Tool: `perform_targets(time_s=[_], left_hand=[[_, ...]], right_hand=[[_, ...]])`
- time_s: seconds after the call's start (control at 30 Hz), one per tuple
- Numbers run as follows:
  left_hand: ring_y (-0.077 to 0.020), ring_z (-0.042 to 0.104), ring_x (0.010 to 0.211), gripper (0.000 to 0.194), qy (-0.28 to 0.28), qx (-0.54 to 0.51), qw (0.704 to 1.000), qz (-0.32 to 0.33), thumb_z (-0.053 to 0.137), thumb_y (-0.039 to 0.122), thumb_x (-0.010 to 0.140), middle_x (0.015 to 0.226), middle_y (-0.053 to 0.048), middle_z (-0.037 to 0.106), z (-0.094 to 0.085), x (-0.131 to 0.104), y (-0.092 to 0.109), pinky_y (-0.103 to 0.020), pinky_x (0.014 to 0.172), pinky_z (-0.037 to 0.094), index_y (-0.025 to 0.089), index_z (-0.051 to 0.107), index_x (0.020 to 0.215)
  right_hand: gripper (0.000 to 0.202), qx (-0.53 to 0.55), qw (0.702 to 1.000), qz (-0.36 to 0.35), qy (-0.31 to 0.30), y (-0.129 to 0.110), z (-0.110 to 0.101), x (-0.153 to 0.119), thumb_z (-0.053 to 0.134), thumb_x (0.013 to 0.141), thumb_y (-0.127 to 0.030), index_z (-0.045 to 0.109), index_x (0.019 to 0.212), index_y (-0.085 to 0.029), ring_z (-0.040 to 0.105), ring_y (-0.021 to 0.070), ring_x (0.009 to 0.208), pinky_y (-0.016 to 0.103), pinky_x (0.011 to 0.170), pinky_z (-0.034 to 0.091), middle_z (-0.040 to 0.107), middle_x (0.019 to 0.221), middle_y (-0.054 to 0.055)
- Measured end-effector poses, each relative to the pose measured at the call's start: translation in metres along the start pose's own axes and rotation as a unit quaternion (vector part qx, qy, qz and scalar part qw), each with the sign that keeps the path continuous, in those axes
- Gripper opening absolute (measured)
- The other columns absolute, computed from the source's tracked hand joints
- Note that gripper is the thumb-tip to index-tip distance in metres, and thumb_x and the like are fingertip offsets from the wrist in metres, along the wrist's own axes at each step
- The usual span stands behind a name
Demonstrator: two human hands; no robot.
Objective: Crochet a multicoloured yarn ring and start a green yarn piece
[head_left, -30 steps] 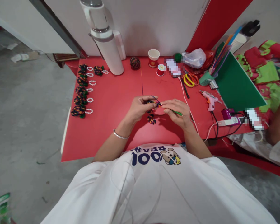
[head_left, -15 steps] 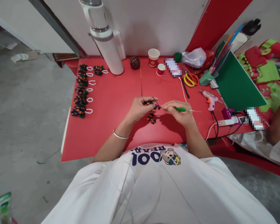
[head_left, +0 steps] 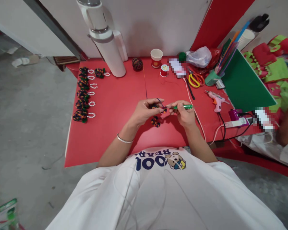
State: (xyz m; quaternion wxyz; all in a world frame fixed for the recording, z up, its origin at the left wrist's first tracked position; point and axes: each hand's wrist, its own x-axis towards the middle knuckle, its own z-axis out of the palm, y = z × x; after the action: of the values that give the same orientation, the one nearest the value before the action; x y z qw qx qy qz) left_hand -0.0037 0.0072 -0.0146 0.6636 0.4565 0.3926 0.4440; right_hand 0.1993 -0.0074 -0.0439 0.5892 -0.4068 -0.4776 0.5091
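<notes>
Green hook (head_left: 187, 107), long axis L–R, pinched in R hand (head_left: 186, 117); tip at crochet (head_left: 155, 122) to left, pinched by L hand (head_left: 144, 111).

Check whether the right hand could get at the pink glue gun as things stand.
Probably yes: only a thin cable seems to lie between the right hand and the glue gun, though that hand's grip is on the green-handled hook.

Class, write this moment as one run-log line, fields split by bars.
left hand: holds multicoloured crochet piece | right hand: holds green-handled hook | yarn strand: runs from left hand toward yarn ball
</notes>
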Motion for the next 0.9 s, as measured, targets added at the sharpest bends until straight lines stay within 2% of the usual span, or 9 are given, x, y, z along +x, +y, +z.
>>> perform_targets(time_s=[0.3,0.47,0.73,0.9], left_hand=[[-0.013,0.069,0.074,0.049,-0.008,0.014,1.0,-0.018,0.095,0.017,0.059,0.08,-0.001,0.072,0.001,0.0004,-0.0051,-0.028,0.075,0.06,0.018,0.085,0.107],[-0.0133,0.07,0.076,0.052,-0.011,0.011,1.0,-0.021,0.095,0.017,0.059,0.084,-0.001,0.073,0.0006,0.001,-0.0062,-0.028,0.076,0.06,0.018,0.085,0.11],[-0.0135,0.068,0.073,0.047,0.006,0.006,1.0,-0.016,0.098,0.023,0.059,0.081,-0.002,0.074,0.0013,0.0003,-0.0055,-0.03,0.074,0.059,0.019,0.086,0.105],[-0.0117,0.068,0.072,0.043,0.012,0.002,1.0,-0.003,0.097,0.024,0.063,0.08,-0.002,0.074,0.0005,0.0002,-0.0064,-0.027,0.074,0.056,0.018,0.086,0.105]], right_hand=[[0.05,0.031,0.999,0.013,0.013,0.0077,0.0048,0.0028,0.081,0.081,-0.073,0.074,0.081,-0.023,0.066,0.0094,0.052,0.019,0.045,0.052,0.078,0.07,-0.001],[0.052,0.043,0.999,0.018,0.023,0.0073,0.0045,0.0029,0.082,0.078,-0.075,0.074,0.079,-0.023,0.064,0.0087,0.049,0.019,0.043,0.05,0.079,0.071,-0.001],[0.054,0.019,0.999,0.013,0.026,0.0078,0.0024,0.0028,0.076,0.082,-0.078,0.071,0.08,-0.024,0.063,0.0086,0.049,0.02,0.044,0.05,0.081,0.074,0.0],[0.051,0.032,0.999,0.017,0.024,0.0074,0.0014,0.002,0.08,0.081,-0.074,0.073,0.08,-0.024,0.063,0.0084,0.05,0.019,0.045,0.05,0.082,0.077,0.0]])
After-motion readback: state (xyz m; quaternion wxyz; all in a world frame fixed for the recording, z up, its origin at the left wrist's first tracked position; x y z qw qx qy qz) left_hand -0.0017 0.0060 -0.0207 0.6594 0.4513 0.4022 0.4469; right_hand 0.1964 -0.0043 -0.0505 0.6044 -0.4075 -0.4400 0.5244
